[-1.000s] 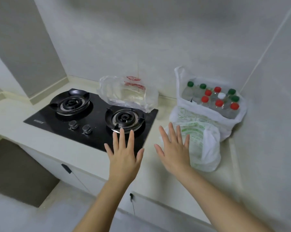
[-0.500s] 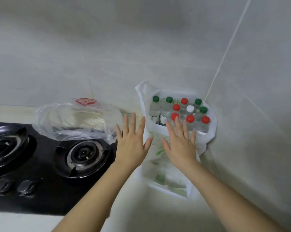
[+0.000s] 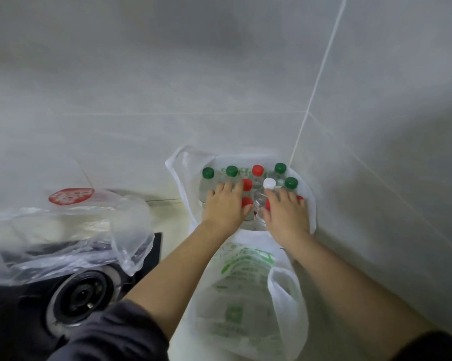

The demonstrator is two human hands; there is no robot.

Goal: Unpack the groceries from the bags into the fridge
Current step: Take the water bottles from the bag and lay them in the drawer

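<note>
The bottles (image 3: pixel 257 175), small clear ones with green, red and one white cap, stand upright and packed together in the white plastic bag (image 3: pixel 179 165), which sits on the counter in the corner of the tiled walls. In my head camera, half a second ago my hands were hovering short of this bag; now both have come down into its open mouth. My left hand (image 3: pixel 225 207) lies on the caps at the left and my right hand (image 3: pixel 284 214) on those at the right. The fingers are spread and fairly straight, with the tips just bending over the bottle tops and closed round nothing yet.

I judge this to be the start of the first pick: nothing has left the bag, and no fridge is in sight. A second white bag with green print (image 3: pixel 245 287) slumps just in front. A clear bag (image 3: pixel 89 230) lies over the gas hob (image 3: pixel 81 298) to my left.
</note>
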